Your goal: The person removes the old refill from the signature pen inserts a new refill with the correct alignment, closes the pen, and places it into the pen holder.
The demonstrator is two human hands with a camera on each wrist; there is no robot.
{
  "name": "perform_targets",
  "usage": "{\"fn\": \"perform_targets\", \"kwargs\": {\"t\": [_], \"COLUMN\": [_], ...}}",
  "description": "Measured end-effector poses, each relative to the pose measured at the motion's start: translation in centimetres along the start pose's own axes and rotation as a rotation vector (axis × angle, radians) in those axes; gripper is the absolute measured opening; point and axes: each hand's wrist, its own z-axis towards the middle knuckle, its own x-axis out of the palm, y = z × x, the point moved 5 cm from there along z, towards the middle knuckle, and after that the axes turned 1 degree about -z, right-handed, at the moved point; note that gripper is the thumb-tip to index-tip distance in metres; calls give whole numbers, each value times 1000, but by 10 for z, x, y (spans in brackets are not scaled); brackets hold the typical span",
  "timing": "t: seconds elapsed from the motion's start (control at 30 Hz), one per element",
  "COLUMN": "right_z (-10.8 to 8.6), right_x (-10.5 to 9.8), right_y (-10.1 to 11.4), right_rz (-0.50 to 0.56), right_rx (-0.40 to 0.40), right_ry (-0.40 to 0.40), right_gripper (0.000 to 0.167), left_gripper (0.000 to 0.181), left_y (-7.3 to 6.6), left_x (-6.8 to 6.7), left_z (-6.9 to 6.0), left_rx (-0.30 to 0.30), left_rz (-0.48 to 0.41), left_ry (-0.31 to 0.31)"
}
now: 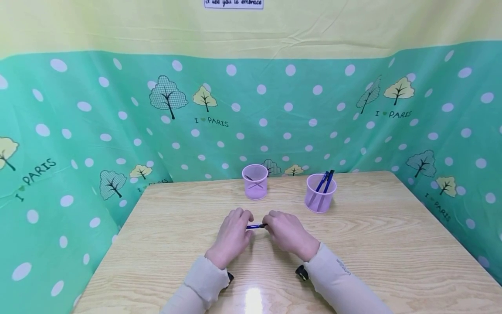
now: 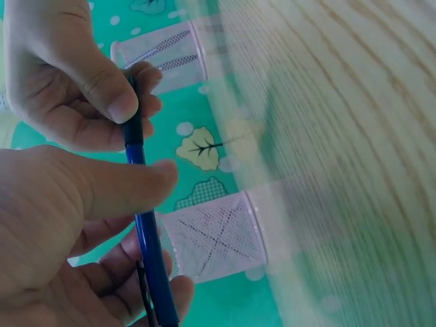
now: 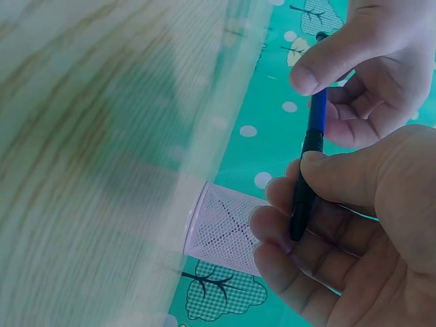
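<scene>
A blue pen (image 1: 255, 226) with a black grip section lies level between both hands above the table. My left hand (image 1: 232, 237) holds its blue barrel, thumb across one side and fingers behind. In the left wrist view, the black clip shows near the barrel's lower end. My right hand (image 1: 288, 233) pinches the black grip section (image 3: 304, 194) between thumb and fingers; the dark tip shows in the right wrist view. Beyond the hands stand two pink mesh cups. The left cup (image 1: 256, 192) has thin dark things inside, and the right cup (image 1: 319, 204) contains two dark blue pens (image 1: 324, 181).
The wooden table (image 1: 392, 235) reaches back to a green polka-dot cloth (image 1: 288, 107) that hangs behind and along both sides. Black devices (image 1: 302, 272) sit under the wrists by the light sleeves. Glare lies on the table's front.
</scene>
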Motion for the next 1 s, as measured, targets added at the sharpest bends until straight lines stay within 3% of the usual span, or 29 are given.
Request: {"fn": "perform_targets", "kwargs": {"t": [0.8, 1.0], "right_z": [0, 0], "right_x": [0, 0], "right_y": [-3, -3], "right_rz": [-12, -13], "right_rx": [2, 4], "right_ry": [-29, -28], "right_gripper": [6, 8], "left_gripper": [10, 8], "left_y": [-5, -5], "left_x": [-1, 0], "left_z": [1, 1], "left_rx": [26, 11], "left_rz": [8, 27], "left_ry": [17, 52]}}
